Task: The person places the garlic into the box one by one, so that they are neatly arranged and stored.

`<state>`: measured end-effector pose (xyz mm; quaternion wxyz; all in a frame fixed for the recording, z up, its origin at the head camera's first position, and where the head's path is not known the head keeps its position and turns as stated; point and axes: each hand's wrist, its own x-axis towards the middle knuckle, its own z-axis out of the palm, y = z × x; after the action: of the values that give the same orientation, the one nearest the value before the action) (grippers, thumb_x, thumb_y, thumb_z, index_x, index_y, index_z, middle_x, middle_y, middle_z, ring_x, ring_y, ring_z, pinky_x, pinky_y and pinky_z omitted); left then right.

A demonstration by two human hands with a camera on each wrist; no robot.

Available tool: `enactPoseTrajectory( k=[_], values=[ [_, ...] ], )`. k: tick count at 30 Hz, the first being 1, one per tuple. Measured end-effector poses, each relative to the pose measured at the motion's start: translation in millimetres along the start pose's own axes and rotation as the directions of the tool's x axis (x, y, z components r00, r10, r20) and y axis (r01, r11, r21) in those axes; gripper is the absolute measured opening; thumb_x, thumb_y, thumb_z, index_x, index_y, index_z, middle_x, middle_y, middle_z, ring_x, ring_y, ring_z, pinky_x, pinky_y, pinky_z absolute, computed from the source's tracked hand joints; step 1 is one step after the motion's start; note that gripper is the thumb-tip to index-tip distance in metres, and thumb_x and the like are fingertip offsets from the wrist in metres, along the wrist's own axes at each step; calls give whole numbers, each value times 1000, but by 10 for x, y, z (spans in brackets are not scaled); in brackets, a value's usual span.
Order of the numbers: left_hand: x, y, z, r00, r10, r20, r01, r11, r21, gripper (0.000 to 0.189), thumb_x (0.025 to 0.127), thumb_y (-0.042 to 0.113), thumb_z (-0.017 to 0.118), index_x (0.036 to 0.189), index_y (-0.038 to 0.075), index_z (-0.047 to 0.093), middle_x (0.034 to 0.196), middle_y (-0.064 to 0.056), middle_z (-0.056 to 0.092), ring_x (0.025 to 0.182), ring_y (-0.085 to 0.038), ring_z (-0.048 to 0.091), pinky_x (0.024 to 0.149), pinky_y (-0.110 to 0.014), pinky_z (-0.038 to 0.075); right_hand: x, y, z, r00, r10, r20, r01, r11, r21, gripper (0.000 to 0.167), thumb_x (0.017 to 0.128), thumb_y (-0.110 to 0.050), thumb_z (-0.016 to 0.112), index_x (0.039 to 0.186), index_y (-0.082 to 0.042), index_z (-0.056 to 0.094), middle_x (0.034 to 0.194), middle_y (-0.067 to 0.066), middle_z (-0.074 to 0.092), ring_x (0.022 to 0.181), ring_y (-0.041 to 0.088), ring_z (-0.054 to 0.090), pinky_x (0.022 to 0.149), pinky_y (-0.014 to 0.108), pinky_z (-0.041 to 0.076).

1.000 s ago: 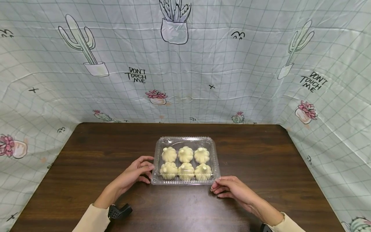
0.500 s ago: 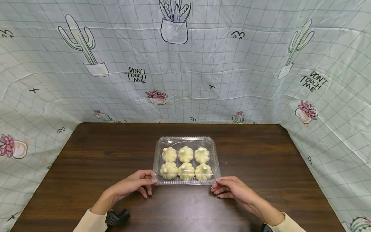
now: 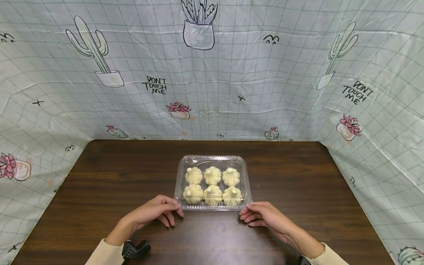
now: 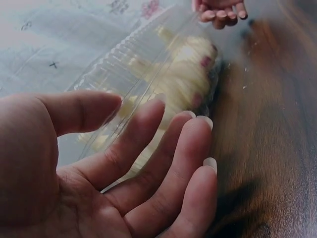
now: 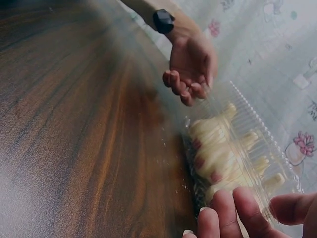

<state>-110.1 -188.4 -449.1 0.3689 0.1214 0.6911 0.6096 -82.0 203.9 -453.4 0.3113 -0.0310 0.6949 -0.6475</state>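
Observation:
A clear plastic clamshell container (image 3: 212,161) stands on the table with several pale yellow, ribbed pieces (image 3: 212,176) inside in two rows, each with a knob on top. They look like garlic bulbs; reddish spots show near their bases in both wrist views. At the near left corner, my left hand (image 3: 159,209) has its thumb on the rim and the index finger at its edge, the other fingers loosely bent below. My right hand (image 3: 261,213) pinches the near right corner between thumb and index finger (image 5: 247,206).
The dark brown wooden table (image 3: 126,165) runs back to a white grid-patterned cloth (image 3: 212,84) printed with cacti, which hangs behind and along both sides. A black wrist device (image 3: 135,249) sits at the left sleeve (image 3: 106,254).
My left hand has slid from the container's left side toward me to its near left corner, its thumb now on the rim. The right hand stays at its corner; the container has hardly moved.

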Motion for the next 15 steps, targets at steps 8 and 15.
enactPoseTrajectory(
  k=[8,15],
  values=[
    [25,1,23,1000,0,-3,0,999,-48,42,111,24,54,122,-14,68,110,-13,78,75,-10,73,65,-23,60,3,-17,-5,1000,6,-21,-6,1000,-3,35,113,-20,47,115,7,70,100,0,73,94,13,68,84,27,59],
    [50,-2,37,1000,-1,6,1,995,-96,40,112,24,53,120,-10,71,118,-15,77,81,-11,75,66,-24,61,27,-44,-41,1000,0,-19,-1,1000,-18,36,113,-20,47,117,7,70,100,1,73,94,12,69,84,27,59]
  ],
)
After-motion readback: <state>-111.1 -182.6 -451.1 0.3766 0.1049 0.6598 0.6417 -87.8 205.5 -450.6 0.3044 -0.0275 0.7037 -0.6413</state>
